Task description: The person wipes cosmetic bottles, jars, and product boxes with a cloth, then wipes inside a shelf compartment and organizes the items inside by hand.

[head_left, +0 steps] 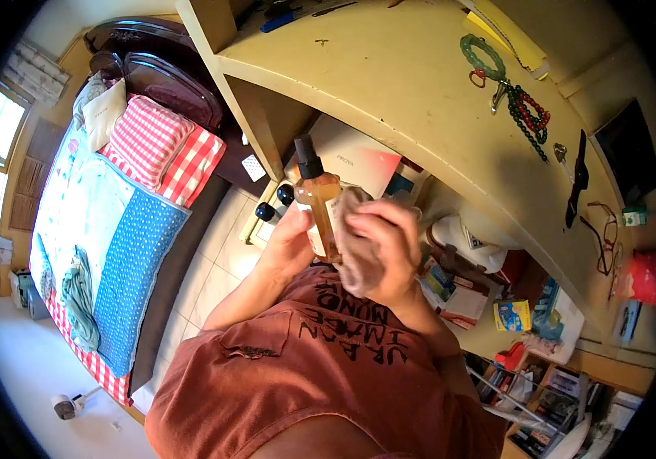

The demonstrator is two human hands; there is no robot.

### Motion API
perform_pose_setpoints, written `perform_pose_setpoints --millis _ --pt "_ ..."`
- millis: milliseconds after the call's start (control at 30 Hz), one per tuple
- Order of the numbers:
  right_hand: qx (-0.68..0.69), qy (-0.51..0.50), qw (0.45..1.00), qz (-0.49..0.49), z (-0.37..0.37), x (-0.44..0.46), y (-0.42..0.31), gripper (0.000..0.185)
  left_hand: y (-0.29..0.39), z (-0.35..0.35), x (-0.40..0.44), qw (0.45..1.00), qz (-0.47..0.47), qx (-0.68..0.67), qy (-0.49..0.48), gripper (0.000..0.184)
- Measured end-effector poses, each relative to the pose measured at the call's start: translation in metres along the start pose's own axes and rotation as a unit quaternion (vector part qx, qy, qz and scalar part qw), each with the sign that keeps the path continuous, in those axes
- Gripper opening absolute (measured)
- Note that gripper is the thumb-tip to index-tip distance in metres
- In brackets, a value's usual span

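Observation:
An amber, see-through bottle (329, 222) with a black pump or spray top stands upright in front of my chest. My left hand (291, 241) grips it from the left side, over a pale label. My right hand (391, 249) is closed on a greyish-pink cloth (356, 264), which lies against the right side of the bottle. Beyond the left hand, two black-capped bottles (276, 202) stand on a low shelf. Parts of the amber bottle are hidden by the fingers and cloth.
A yellowish shelf (420, 99) curves across the upper right, bearing bead strings (531, 115), a black watch (577, 180), glasses (605, 237) and a red container (642, 278). A bed (125, 252) stands left. Below right are a yellow box (512, 314) and crowded drawers (554, 402).

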State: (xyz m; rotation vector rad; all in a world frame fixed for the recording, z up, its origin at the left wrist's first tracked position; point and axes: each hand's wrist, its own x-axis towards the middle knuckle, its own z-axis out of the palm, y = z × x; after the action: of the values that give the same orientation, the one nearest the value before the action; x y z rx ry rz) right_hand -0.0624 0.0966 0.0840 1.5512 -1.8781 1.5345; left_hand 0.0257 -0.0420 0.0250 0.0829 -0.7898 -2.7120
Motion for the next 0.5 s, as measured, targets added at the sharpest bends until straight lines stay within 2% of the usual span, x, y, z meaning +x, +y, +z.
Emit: perform_pose_setpoints --millis 167,300,367,400,500 --pt "-0.024 -0.143 0.989 -0.041 0.010 -0.009 0.001 0.054 -0.002 -0.013 -0.003 0.996 -0.019 -0.088 0.004 0.079" --pt "-0.008 -0.191 0.979 -0.071 0.003 -0.014 0.003 0.045 -0.002 -0.030 -0.002 0.994 0.007 -0.108 0.010 0.083" --pt "0.051 -0.260 0.964 -0.017 -0.004 -0.018 0.011 0.037 0.001 -0.029 0.001 0.994 0.001 -0.105 -0.007 0.085" --pt "0.050 -0.260 0.964 -0.016 -0.006 -0.019 0.012 0.037 0.002 -0.028 0.003 0.994 -0.006 -0.102 -0.026 0.086" --pt "0.053 -0.114 0.989 0.080 -0.012 -0.013 0.009 0.031 0.007 -0.019 0.005 0.996 -0.018 -0.081 -0.021 0.087"
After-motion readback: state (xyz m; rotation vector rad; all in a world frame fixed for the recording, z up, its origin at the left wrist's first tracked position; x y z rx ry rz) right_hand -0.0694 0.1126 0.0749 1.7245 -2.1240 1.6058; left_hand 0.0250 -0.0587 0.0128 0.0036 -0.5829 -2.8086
